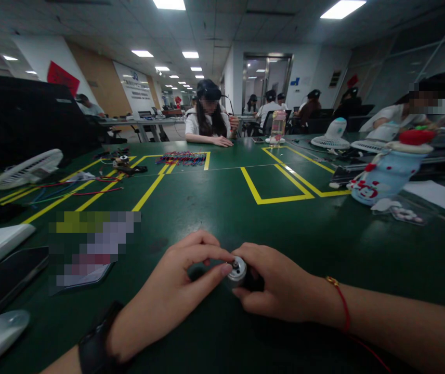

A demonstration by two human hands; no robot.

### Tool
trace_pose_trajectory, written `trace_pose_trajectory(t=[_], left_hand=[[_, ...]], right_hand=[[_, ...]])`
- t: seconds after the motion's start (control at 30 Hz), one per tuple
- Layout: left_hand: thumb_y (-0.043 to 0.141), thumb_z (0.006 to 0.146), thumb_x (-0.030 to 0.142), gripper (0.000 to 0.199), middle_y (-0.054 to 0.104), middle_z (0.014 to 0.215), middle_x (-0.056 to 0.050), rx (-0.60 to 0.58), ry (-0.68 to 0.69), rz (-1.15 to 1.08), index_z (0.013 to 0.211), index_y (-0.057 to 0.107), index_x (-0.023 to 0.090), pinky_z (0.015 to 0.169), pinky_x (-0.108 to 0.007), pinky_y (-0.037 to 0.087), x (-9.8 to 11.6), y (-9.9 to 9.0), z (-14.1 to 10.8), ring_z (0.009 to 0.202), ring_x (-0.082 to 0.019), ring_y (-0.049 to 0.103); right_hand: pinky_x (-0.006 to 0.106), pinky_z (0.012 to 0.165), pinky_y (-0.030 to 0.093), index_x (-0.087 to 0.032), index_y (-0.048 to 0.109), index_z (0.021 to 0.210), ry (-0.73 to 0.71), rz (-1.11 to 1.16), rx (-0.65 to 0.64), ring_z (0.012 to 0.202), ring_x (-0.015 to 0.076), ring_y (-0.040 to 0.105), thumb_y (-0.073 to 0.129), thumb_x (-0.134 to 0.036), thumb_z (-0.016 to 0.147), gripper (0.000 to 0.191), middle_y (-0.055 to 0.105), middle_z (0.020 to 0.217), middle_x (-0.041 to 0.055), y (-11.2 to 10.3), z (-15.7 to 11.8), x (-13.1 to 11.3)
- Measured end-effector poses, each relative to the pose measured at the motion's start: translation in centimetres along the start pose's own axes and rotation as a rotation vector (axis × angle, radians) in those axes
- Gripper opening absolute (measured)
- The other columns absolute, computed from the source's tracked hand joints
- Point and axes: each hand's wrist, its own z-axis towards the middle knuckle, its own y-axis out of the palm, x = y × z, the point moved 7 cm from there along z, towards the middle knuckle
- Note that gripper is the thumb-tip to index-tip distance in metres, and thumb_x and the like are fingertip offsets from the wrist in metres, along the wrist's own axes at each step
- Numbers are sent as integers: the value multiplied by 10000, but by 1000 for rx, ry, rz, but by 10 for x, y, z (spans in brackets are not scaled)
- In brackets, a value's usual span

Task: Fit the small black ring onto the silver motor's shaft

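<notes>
A small cylindrical motor (238,275) with a silvery metal end cap stands tilted toward me, low in the middle of the head view. My right hand (275,283) is wrapped round its dark body from the right, which hides most of it. From the left, my left hand (185,278) brings thumb and forefinger together at the cap, beside the short shaft at its centre. Whatever lies between those two fingertips, if anything, is too small to make out. The other left fingers curl loosely above the green table (191,208).
Left are a blurred plastic sleeve (97,254), a computer mouse (0,337), a white fan (27,169) and loose wires (97,192). A bundle of wires (185,158) lies farther back. Right stands a blue bottle (388,171). A person (209,114) sits opposite.
</notes>
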Motion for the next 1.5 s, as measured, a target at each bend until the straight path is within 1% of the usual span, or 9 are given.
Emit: trace_pose_trajectory(t=[0.17,0.3,0.43,0.57,0.9,1.03,1.17,1.33,1.5], left_hand=[[512,928,243,172,612,955,-18,-2,-110,24,1011,663,239,793,-311,466,-24,-6,-5,874,-175,583],[513,919,271,176,642,940,-23,-83,-176,24,975,672,221,787,-330,480,-48,-6,-2,857,-188,601],[504,921,291,191,669,979,-22,-71,-206,-51,960,677,220,823,-333,479,-58,-10,-1,920,-195,613],[519,912,299,192,679,965,-30,-39,-251,-126,955,684,210,798,-327,489,-63,-13,-2,904,-199,625],[506,919,302,194,669,963,-25,-53,-227,-78,960,676,217,811,-333,489,-58,-12,-2,904,-197,621],[505,921,281,181,665,974,-19,-70,-190,-28,953,672,218,837,-328,475,-55,-11,-2,916,-190,615],[500,921,249,172,655,961,-14,-83,-156,-16,938,668,217,817,-317,477,-51,-7,-1,895,-180,610],[534,916,267,162,646,953,-24,-63,-139,-53,977,680,231,797,-315,479,-34,2,-2,875,-183,597],[546,925,262,196,629,938,-6,-4,-96,-107,1060,685,287,783,-289,470,-13,6,-3,871,-166,590]], right_hand=[[262,630,375,-178,554,1027,-9,51,0,708,141,480,639,-180,732,307,564,879,13,-3,0,-2],[275,653,390,-173,560,1025,6,53,3,734,152,491,642,-179,732,304,576,898,25,-4,0,-2],[273,649,390,-175,565,1011,19,61,-3,735,151,491,644,-179,735,287,577,896,24,-4,-1,-1],[271,656,391,-172,563,1016,24,63,0,736,146,492,647,-175,728,300,575,902,19,-4,-2,-1],[276,664,399,-173,561,1027,39,65,-3,758,156,500,643,-178,729,309,582,926,32,-5,-2,1],[278,652,398,-176,562,1024,39,63,-7,747,158,497,640,-178,725,309,582,917,32,-4,-2,1],[278,652,397,-176,564,1028,36,68,-1,748,158,498,637,-169,723,314,582,919,33,-3,-2,1],[270,626,386,-179,563,1012,35,68,-3,720,152,485,636,-173,720,301,572,892,26,-3,-1,1],[261,591,366,-172,553,962,23,36,-18,676,140,455,630,-200,738,239,546,842,15,-1,0,1]])
